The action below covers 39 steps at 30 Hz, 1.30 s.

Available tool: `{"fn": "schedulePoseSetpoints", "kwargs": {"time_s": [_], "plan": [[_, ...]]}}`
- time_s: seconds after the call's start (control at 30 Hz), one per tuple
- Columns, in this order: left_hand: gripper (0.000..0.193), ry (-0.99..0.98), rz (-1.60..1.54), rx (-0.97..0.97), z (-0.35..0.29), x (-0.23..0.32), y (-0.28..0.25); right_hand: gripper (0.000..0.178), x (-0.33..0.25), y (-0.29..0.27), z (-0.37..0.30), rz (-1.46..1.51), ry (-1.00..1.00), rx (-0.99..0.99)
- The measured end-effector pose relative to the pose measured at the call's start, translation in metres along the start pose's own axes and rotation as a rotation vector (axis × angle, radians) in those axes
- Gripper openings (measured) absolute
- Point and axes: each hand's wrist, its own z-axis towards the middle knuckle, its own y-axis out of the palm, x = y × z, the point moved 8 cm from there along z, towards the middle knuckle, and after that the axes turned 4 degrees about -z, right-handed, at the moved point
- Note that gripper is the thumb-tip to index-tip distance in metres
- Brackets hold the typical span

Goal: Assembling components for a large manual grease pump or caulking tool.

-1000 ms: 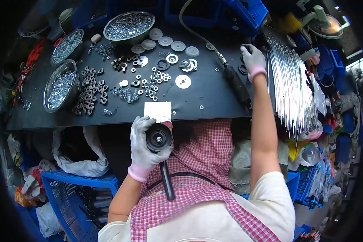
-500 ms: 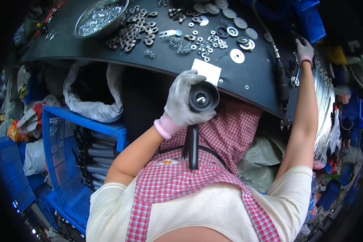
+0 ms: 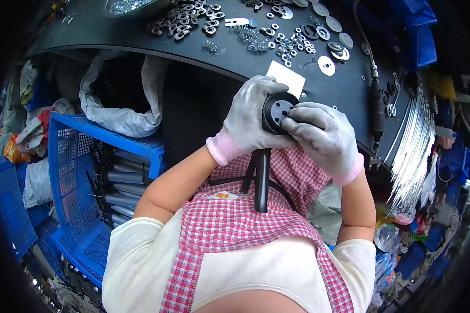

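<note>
My left hand (image 3: 248, 115), in a grey-white glove with a pink cuff, is wrapped round a black round housing (image 3: 267, 119). A black handle-like tube (image 3: 262, 182) hangs below it toward my apron. Set in the housing's open face is a dark disc (image 3: 280, 108) with several small holes. My right hand (image 3: 324, 136), gloved the same way, is closed, its fingertips pinched at the disc's right edge. Those fingers cover part of the disc. Just beyond the housing, a white square pad (image 3: 287, 79) lies at the bench edge.
On the dark bench (image 3: 203, 58) lie metal lugs (image 3: 181, 25), springs (image 3: 253, 40), small rings (image 3: 292, 47) and pale discs (image 3: 327, 65). A hanging air tool (image 3: 376, 109) and a bundle of thin rods (image 3: 413, 141) are at right. A blue crate (image 3: 70, 172) holds grey tubes at left.
My right hand has come back from the bench's far right to the housing. A holed dark disc now covers the housing's face, where a metal centre showed before. The view has shifted.
</note>
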Motion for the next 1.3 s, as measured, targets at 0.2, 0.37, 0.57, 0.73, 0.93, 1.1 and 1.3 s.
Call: {"fn": "schedulePoseSetpoints", "kwargs": {"time_s": [0.2, 0.37, 0.57, 0.73, 0.93, 1.1, 1.3], "plan": [[0.079, 0.017, 0.015, -0.01, -0.002, -0.001, 0.0, 0.033, -0.018, 0.003, -0.014, -0.194, 0.198, -0.028], [0.078, 0.046, 0.09, -0.027, -0.002, 0.001, 0.0, 0.049, -0.033, 0.015, -0.023, -0.116, 0.405, -0.09], [0.078, 0.044, 0.086, 0.001, -0.004, -0.01, 0.003, 0.051, -0.028, 0.023, -0.009, -0.163, 0.438, -0.094], [0.079, -0.018, 0.043, -0.028, -0.004, -0.006, 0.003, 0.052, -0.012, 0.018, -0.022, -0.193, 0.487, -0.058], [0.08, -0.042, 0.018, -0.049, -0.004, -0.008, 0.002, 0.054, -0.006, 0.029, -0.024, 0.065, 0.492, -0.153], [0.081, -0.011, 0.048, -0.043, -0.006, -0.005, 0.004, 0.045, 0.022, -0.008, -0.035, 0.099, 0.46, 0.066], [0.083, 0.005, 0.028, -0.017, -0.002, -0.002, 0.005, 0.064, 0.18, -0.051, -0.18, -0.853, 1.397, -0.246]]}}
